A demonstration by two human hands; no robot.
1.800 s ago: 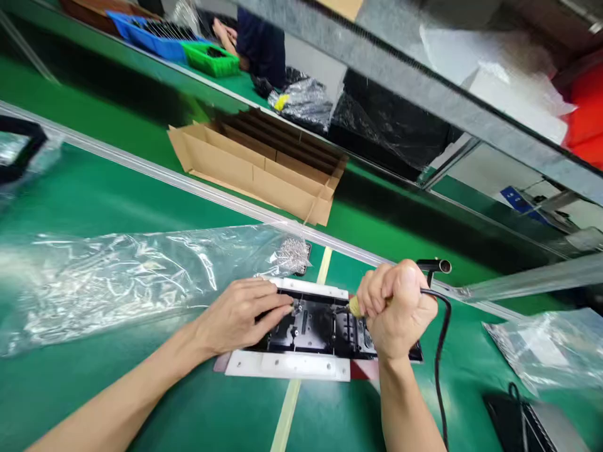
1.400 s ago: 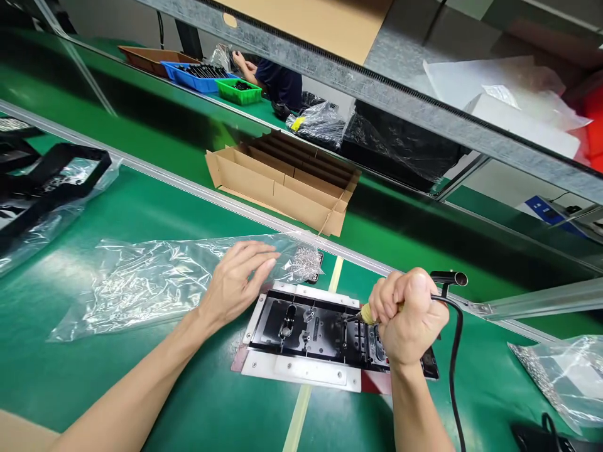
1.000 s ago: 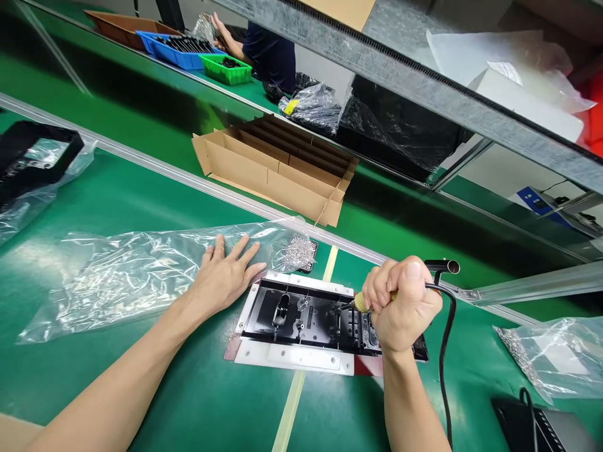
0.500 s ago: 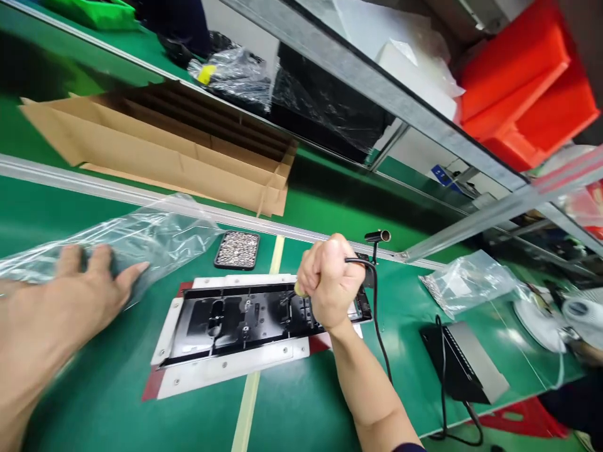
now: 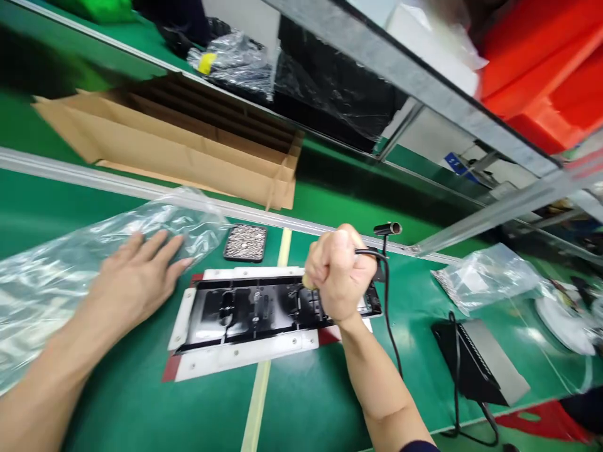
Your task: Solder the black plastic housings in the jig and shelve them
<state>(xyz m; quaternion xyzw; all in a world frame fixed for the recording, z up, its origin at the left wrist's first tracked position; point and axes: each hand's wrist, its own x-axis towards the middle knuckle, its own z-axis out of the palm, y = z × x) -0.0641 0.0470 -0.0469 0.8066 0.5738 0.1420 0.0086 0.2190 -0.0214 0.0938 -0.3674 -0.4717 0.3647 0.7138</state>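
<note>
A black panel (image 5: 254,307) lies in a white fixture (image 5: 235,355) on the green bench. My right hand (image 5: 342,273) is fisted around a corded electric screwdriver (image 5: 308,285), its yellow tip pointing down at the panel's right part. My left hand (image 5: 139,276) lies flat with fingers spread on a clear plastic bag (image 5: 70,257), just left of the fixture. A small black tray of screws (image 5: 245,242) sits behind the fixture.
An open cardboard box with dividers (image 5: 188,147) stands beyond a metal rail (image 5: 70,179). Another clear bag (image 5: 485,276) and a black power box with cable (image 5: 480,361) lie to the right. Red bins (image 5: 551,69) sit on the upper shelf.
My left hand left the panel and moved onto the plastic bag at the left. The view swung right. My right hand stayed on the screwdriver over the panel.
</note>
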